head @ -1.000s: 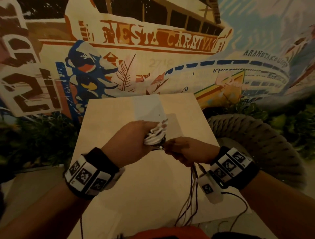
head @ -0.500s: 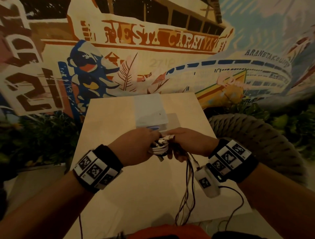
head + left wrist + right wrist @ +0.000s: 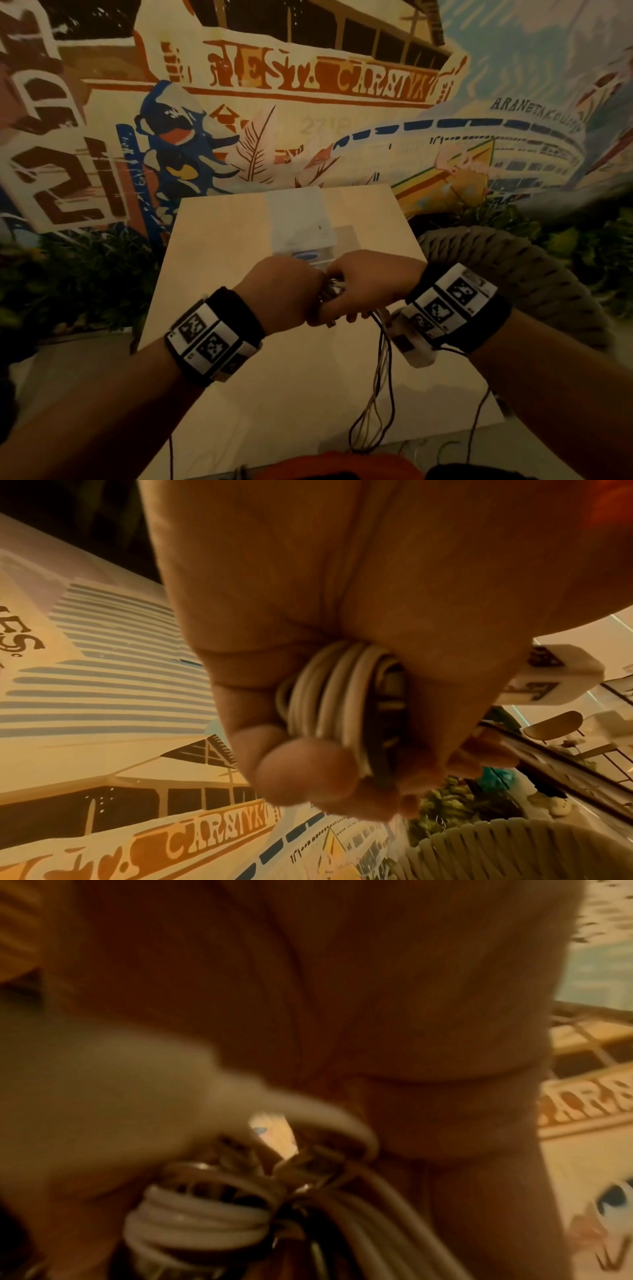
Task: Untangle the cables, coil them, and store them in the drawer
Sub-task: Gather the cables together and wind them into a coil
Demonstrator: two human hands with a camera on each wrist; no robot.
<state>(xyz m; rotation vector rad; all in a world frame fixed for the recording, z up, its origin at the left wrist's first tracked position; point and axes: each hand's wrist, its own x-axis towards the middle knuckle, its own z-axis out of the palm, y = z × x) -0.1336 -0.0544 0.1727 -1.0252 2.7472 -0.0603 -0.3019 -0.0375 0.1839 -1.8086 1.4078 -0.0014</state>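
A bundle of white and dark cables (image 3: 330, 291) is squeezed between both hands above the middle of the pale table (image 3: 212, 246). My left hand (image 3: 284, 291) grips the white coil (image 3: 329, 696), its fingers curled round the loops. My right hand (image 3: 368, 284) grips the same bundle from the right; the white coil (image 3: 192, 1221) shows blurred under its palm. Loose cable ends (image 3: 376, 394) hang from the right hand down to the table's near edge. A small white drawer unit (image 3: 301, 222) stands just behind the hands; whether its drawer is open is hidden.
A painted mural wall (image 3: 308, 102) rises right behind the table. A chair with a thick woven rope back (image 3: 534, 281) stands at the right. Dark plants (image 3: 68, 274) fill the left side. An orange garment (image 3: 342, 466) lies at the near edge.
Both hands have drawn together round the coil and moved slightly away from me toward the drawer unit. The white loops, visible before, are now mostly covered by the hands.
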